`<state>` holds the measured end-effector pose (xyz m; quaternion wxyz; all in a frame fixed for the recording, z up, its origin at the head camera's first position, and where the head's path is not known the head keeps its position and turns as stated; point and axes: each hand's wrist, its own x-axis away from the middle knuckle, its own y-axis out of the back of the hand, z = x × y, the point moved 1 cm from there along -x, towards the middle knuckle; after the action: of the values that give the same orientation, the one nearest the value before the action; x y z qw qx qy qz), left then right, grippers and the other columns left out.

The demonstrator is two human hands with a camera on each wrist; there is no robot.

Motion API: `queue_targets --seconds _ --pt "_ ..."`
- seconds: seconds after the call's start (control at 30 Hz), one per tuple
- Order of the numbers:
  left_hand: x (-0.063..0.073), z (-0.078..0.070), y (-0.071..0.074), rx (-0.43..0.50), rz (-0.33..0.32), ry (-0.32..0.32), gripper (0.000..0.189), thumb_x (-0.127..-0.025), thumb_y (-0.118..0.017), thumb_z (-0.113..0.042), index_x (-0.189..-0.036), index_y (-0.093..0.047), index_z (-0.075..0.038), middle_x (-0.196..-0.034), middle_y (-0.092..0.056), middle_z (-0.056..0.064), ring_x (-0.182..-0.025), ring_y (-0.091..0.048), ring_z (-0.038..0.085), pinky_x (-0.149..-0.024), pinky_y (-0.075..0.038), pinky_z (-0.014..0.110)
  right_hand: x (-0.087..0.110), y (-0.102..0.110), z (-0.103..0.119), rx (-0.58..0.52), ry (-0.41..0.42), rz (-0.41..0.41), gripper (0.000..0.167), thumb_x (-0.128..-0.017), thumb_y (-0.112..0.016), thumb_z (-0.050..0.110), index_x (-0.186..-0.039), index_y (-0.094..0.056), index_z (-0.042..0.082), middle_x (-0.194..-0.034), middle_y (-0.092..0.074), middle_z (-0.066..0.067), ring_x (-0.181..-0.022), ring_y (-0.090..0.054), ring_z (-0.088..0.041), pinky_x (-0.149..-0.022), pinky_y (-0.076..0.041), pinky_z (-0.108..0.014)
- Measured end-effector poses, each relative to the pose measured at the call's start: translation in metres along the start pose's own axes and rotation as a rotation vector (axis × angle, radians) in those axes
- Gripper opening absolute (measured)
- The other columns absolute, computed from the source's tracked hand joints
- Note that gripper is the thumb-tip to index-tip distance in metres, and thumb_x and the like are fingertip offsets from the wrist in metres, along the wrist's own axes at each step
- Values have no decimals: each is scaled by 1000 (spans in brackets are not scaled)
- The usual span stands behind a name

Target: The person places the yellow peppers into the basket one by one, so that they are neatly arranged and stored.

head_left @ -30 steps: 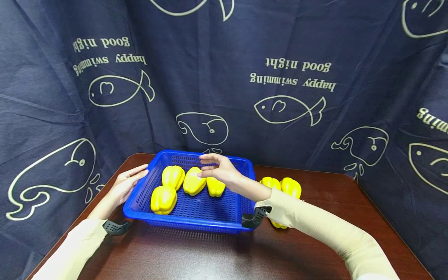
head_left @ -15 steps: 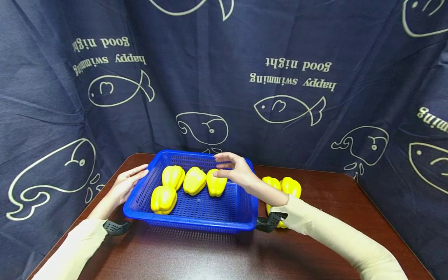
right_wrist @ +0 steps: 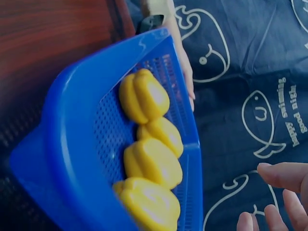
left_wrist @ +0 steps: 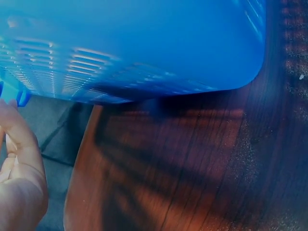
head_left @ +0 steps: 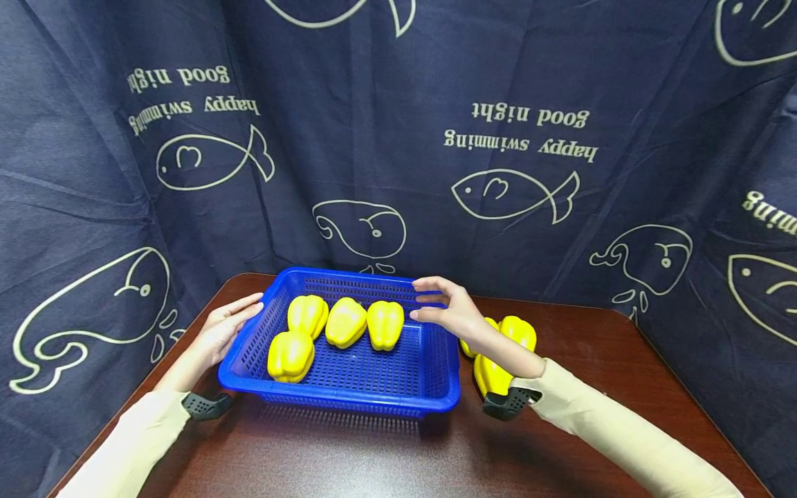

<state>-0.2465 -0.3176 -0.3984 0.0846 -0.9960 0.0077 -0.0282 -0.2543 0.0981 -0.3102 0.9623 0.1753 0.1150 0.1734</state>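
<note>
Several yellow bell peppers (head_left: 385, 325) lie in a blue plastic basket (head_left: 349, 400), grouped toward its left and back. My left hand (head_left: 225, 330) rests against the basket's left side, its fingers extended to the rim; the left wrist view shows that hand (left_wrist: 21, 178) beside the blue slotted wall. Over the basket's right rim hovers my right hand (head_left: 451, 311), with fingers spread and nothing in them. Just beyond the basket's right side, more yellow bell peppers (head_left: 518, 333) sit on the table, partly hidden by the right hand and forearm.
A brown wooden table (head_left: 598, 387) carries the basket and the loose peppers. Dark blue cloth (head_left: 405, 159) with fish and whale drawings hangs behind and at both sides. Each wrist wears a black device, such as the right wrist mount (head_left: 507, 404).
My right hand has moved rightward from above the peppers in the basket to its right rim, uncovering the rightmost pepper inside. The left hand and the basket have stayed put.
</note>
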Motion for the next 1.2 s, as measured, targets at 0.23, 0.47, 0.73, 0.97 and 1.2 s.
queue_targets --seconds 0.23,0.47,0.73,0.97,1.2 --pt "0 0 0 18 5 -2 46 -96 -60 -21 -141 -50 -20 -97 -70 -18 -86 -70 4 -74 -58 22 7 20 -12 -4 3 -20 47 -85 -71 7 -128 -53 4 -135 -51 -20 -124 -52 -40 -94 -53 -45" --pt "0 1 1 13 10 -5 48 -97 -57 -21 -144 -45 -19 -98 -70 -19 -87 -69 3 -74 -57 22 18 40 -29 1 41 -51 50 -85 -70 4 -130 -50 -2 -134 -49 -26 -120 -53 -42 -86 -57 -30" --pt "-1 2 1 4 14 -5 52 -97 -57 -22 -147 -41 -17 -98 -70 -19 -87 -69 3 -73 -57 21 38 58 -48 47 3 -100 49 -85 -70 6 -130 -51 0 -134 -51 -23 -121 -52 -41 -83 -52 -18" --pt "-1 3 0 26 41 -17 42 -98 -56 -19 -139 -51 -23 -100 -70 -18 -88 -68 3 -74 -57 21 53 75 -65 87 -43 -152 51 -83 -71 7 -130 -51 0 -133 -51 -24 -119 -53 -44 -78 -53 -21" --pt "-3 5 2 28 46 -14 36 -98 -56 -20 -133 -55 -26 -99 -71 -17 -87 -69 4 -73 -57 22 67 89 -82 77 -89 -158 54 -82 -71 7 -131 -50 0 -135 -48 -27 -120 -51 -46 -81 -51 -23"
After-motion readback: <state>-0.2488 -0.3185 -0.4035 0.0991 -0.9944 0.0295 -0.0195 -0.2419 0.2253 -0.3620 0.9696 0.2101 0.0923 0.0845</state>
